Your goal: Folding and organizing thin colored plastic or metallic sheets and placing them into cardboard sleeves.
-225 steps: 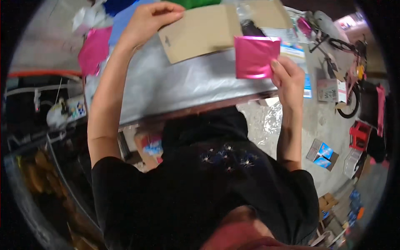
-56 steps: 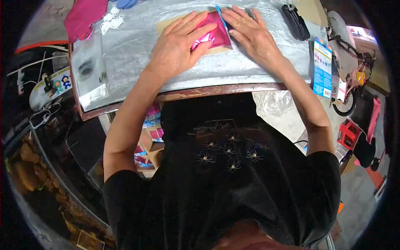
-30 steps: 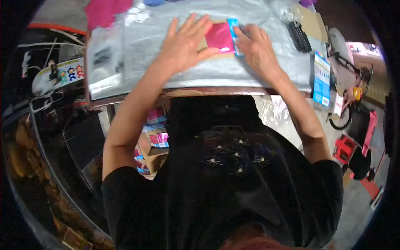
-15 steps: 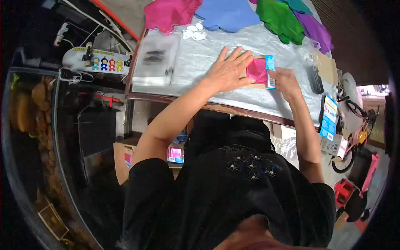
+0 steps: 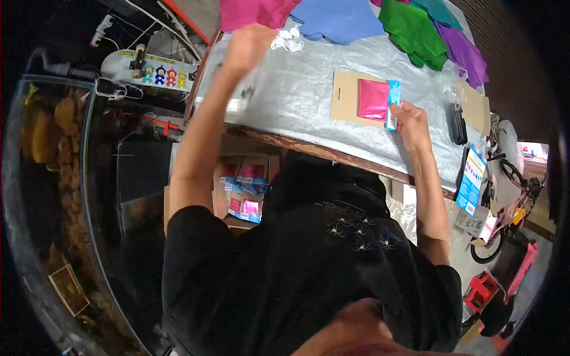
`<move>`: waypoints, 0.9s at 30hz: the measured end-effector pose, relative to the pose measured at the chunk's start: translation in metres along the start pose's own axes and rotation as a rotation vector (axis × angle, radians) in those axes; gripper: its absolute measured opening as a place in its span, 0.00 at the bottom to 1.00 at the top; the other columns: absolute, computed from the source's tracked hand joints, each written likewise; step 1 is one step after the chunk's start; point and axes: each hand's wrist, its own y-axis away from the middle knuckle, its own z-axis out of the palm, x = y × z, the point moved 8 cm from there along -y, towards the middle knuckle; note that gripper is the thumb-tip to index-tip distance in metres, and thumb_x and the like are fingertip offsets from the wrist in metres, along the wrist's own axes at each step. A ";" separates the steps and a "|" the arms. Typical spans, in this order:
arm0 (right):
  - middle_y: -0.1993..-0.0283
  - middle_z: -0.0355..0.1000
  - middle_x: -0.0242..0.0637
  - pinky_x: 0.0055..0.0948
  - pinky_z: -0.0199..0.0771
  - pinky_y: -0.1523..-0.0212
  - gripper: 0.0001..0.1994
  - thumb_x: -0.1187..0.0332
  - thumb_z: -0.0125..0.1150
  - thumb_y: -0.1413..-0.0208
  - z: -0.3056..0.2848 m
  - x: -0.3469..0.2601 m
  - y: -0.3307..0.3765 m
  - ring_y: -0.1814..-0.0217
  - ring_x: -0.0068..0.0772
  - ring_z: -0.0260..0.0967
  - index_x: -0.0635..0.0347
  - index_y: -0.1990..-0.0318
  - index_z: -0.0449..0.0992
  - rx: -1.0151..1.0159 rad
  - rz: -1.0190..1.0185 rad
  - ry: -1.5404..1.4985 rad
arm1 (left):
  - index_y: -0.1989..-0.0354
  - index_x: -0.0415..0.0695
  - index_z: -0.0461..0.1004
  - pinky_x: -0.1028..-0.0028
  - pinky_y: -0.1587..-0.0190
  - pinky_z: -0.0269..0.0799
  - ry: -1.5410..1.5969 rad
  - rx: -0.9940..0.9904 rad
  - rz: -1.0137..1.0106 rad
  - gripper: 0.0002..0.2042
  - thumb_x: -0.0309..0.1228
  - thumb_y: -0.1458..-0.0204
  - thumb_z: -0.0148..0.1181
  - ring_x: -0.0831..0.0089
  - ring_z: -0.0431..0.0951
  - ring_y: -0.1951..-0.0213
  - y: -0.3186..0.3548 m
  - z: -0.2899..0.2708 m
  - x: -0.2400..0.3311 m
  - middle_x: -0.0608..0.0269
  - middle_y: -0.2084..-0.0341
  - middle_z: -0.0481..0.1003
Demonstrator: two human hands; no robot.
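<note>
On the table lies a brown cardboard backing card (image 5: 344,98) with a folded shiny pink cloth packet (image 5: 373,101) on it and a blue label strip (image 5: 393,95) along its right edge. My right hand (image 5: 412,121) is closed on the label's lower right edge, thumb on top. My left hand (image 5: 252,47), smeared by motion, is raised at the table's far left, above a stack of clear plastic bags (image 5: 238,104) that my arm partly hides. Its fingers are too blurred to read.
Pink (image 5: 255,13), blue (image 5: 338,21), green (image 5: 412,35) and purple (image 5: 463,50) cloths lie along the far side, near a white bundle (image 5: 288,40). A black case (image 5: 457,123) sits at the right. Below the table, a cardboard box (image 5: 270,169) holds several pink packets.
My left hand has lifted off the card and moved left and away, over the bags. My right hand still grips the label edge. The view has shifted slightly.
</note>
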 end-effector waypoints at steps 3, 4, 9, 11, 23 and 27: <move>0.68 0.78 0.31 0.21 0.75 0.70 0.06 0.69 0.62 0.37 0.005 0.001 0.000 0.72 0.18 0.74 0.62 0.64 0.79 -0.002 0.011 -0.058 | 0.62 0.47 0.85 0.63 0.56 0.79 0.050 0.033 -0.125 0.08 0.32 0.48 0.66 0.55 0.83 0.62 0.001 -0.020 -0.019 0.53 0.64 0.83; 0.68 0.78 0.31 0.22 0.75 0.69 0.06 0.69 0.62 0.37 0.005 0.001 0.000 0.71 0.18 0.74 0.62 0.64 0.79 0.000 0.008 -0.079 | 0.62 0.46 0.85 0.64 0.56 0.79 0.065 0.037 -0.148 0.08 0.33 0.49 0.67 0.55 0.83 0.63 0.002 -0.022 -0.022 0.54 0.64 0.83; 0.67 0.79 0.31 0.22 0.75 0.67 0.07 0.69 0.61 0.36 0.000 0.002 0.000 0.70 0.18 0.74 0.62 0.63 0.79 -0.010 0.005 -0.091 | 0.63 0.47 0.85 0.65 0.58 0.79 0.083 0.019 -0.123 0.08 0.32 0.50 0.68 0.56 0.83 0.62 -0.002 -0.002 -0.003 0.56 0.65 0.83; 0.67 0.79 0.31 0.21 0.74 0.67 0.07 0.69 0.61 0.36 0.006 -0.005 0.003 0.70 0.18 0.74 0.62 0.63 0.79 -0.024 0.007 -0.096 | 0.63 0.48 0.86 0.64 0.58 0.78 -0.011 0.038 -0.098 0.08 0.33 0.51 0.69 0.58 0.83 0.62 -0.014 0.006 -0.002 0.58 0.64 0.83; 0.63 0.80 0.32 0.21 0.74 0.63 0.07 0.69 0.61 0.36 0.004 -0.002 0.000 0.66 0.19 0.75 0.63 0.58 0.79 -0.023 -0.001 -0.189 | 0.64 0.50 0.86 0.64 0.51 0.75 -0.251 0.137 -0.241 0.12 0.42 0.51 0.71 0.63 0.81 0.57 -0.045 0.025 -0.022 0.61 0.61 0.82; 0.58 0.80 0.34 0.22 0.77 0.60 0.08 0.71 0.61 0.37 -0.008 0.002 -0.003 0.64 0.22 0.77 0.64 0.55 0.77 -0.061 -0.004 -0.319 | 0.61 0.45 0.84 0.69 0.56 0.76 0.343 -0.053 -0.133 0.09 0.35 0.48 0.68 0.66 0.82 0.61 -0.035 -0.002 0.101 0.60 0.64 0.83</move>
